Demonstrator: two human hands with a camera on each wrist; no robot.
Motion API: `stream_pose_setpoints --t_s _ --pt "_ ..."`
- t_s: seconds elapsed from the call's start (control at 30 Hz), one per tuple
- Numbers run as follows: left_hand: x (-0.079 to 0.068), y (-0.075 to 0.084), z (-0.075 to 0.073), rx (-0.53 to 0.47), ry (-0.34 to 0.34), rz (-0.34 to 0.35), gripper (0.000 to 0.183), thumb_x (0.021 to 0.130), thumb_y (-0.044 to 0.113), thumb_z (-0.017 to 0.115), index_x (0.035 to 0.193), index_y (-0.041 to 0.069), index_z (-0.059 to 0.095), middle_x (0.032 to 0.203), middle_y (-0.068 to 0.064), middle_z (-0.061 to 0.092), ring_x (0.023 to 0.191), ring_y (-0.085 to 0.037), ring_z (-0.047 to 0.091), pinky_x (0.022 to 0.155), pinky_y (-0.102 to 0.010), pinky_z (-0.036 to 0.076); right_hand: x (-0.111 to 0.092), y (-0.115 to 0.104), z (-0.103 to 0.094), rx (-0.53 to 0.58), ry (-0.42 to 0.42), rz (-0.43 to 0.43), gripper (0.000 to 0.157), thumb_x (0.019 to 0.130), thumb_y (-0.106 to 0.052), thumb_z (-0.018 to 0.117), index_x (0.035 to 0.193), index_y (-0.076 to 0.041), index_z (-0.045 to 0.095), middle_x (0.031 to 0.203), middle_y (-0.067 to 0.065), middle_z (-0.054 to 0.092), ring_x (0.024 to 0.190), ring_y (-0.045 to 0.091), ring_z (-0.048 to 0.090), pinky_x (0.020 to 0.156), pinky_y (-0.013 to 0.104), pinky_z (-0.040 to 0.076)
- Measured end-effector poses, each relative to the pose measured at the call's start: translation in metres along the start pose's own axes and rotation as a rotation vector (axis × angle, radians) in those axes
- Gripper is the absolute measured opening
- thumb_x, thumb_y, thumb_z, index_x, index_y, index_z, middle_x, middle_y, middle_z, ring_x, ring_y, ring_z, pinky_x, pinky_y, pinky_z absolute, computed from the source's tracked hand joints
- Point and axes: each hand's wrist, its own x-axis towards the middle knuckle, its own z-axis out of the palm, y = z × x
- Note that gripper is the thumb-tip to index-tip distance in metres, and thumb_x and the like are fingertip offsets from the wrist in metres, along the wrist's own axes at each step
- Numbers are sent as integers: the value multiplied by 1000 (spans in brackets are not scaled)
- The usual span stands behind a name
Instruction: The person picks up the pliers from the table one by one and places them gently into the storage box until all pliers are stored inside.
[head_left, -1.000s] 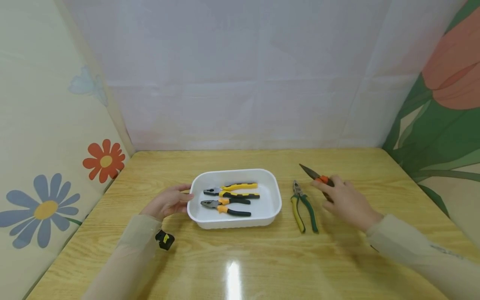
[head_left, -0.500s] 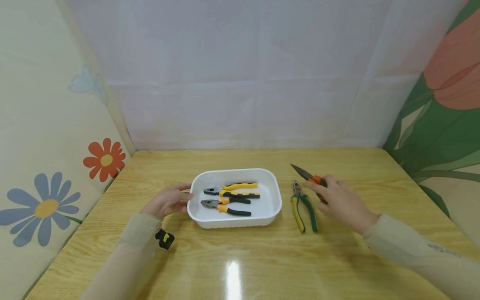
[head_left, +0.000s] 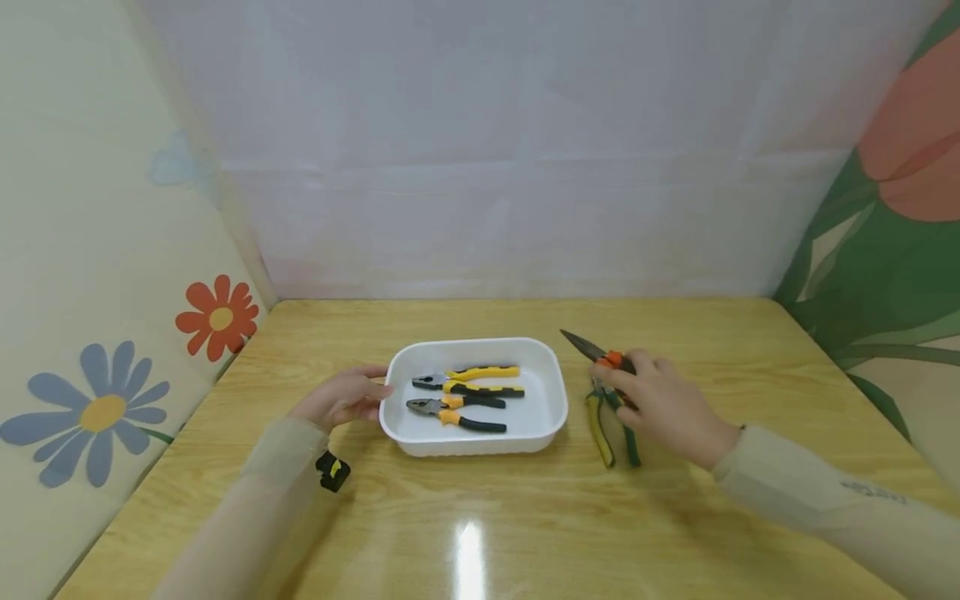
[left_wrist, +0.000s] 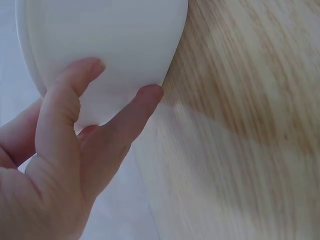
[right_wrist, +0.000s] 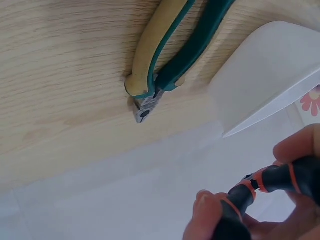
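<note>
On the table stands a white plastic tray (head_left: 536,400) holding two pairs of combination pliers, one with yellow-and-black handles (head_left: 483,372) and one with orange-and-black handles (head_left: 480,425). My left hand (head_left: 341,400) holds the tray's left end, fingers against its outer wall (left_wrist: 125,45). To the tray's right, my right hand (head_left: 667,408) grips long-nose pliers (head_left: 585,346) by their black-and-red handles (right_wrist: 272,177), the dark tips pointing up and left. Underneath lie pliers with yellow-and-green handles (head_left: 600,429), partly covered by the right hand in the head view; the right wrist view shows their jaws and handles (right_wrist: 160,50).
A small black-and-yellow object (head_left: 332,472) shows beside the left wrist. The wooden table (head_left: 390,533) ends at a pale cloth backdrop (head_left: 480,208); flower-printed sheets (head_left: 97,250) flank it.
My right hand has carried the long-nose pliers left toward the tray, now over the yellow-and-green pliers. The left hand stays on the tray, and the head view has shifted slightly.
</note>
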Motion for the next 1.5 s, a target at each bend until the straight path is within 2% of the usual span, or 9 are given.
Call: stream_pose_setpoints --t_s 0.23,0.47,0.7,0.87,1.07,1.2,1.37,1.5 --pt "5 6 -1 63 -1 -37 62 95 -10 48 148 -13 16 119 -27 51 67 -13 61 59 -18 55 5 -4 1 -13 34 -67 54 78 -3 72 130 -15 63 114 27 53 73 34 51 45 32 43" --pt "5 9 -5 41 -31 -73 64 96 -10 47 149 -12 13 133 -37 42 62 -12 62 59 -17 56 10 -8 3 -5 14 -96 57 78 -2 68 132 -16 62 114 27 54 82 40 54 53 43 49" --pt "6 10 -7 45 -46 -78 63 96 -9 47 150 -11 13 137 -37 39 66 -14 64 62 -18 57 13 -13 6 13 11 -142 58 78 -1 72 132 -20 62 115 25 54 87 37 55 53 37 50" --pt "6 9 -7 51 -48 -70 62 96 -9 47 149 -12 15 131 -34 45 65 -13 63 61 -18 56 18 -12 9 35 30 -187 54 79 -2 75 129 -20 64 118 24 53 94 40 55 59 45 54" --pt "7 7 -7 51 -32 -73 63 96 -9 48 149 -11 15 125 -29 50 66 -13 62 60 -18 56 25 -13 12 26 5 -184 54 79 -2 75 129 -22 64 120 24 53 95 41 55 55 43 53" --pt "6 7 -6 48 -26 -69 62 96 -9 47 149 -11 15 127 -29 49 67 -13 62 59 -18 56 29 -16 12 -8 11 -228 56 79 -3 77 129 -22 64 120 23 54 96 40 56 60 45 54" --pt "5 7 -5 31 -28 -65 62 96 -10 46 150 -11 15 120 -28 51 64 -12 62 58 -16 55 35 -20 13 -28 14 -288 56 78 -8 81 129 -23 64 122 23 55 97 40 57 62 46 55" --pt "4 7 -5 30 -31 -59 61 96 -10 46 150 -11 16 116 -25 53 63 -11 62 57 -16 55 39 -25 13 -44 21 -326 55 79 -10 81 129 -23 64 121 23 55 94 38 57 60 43 55"
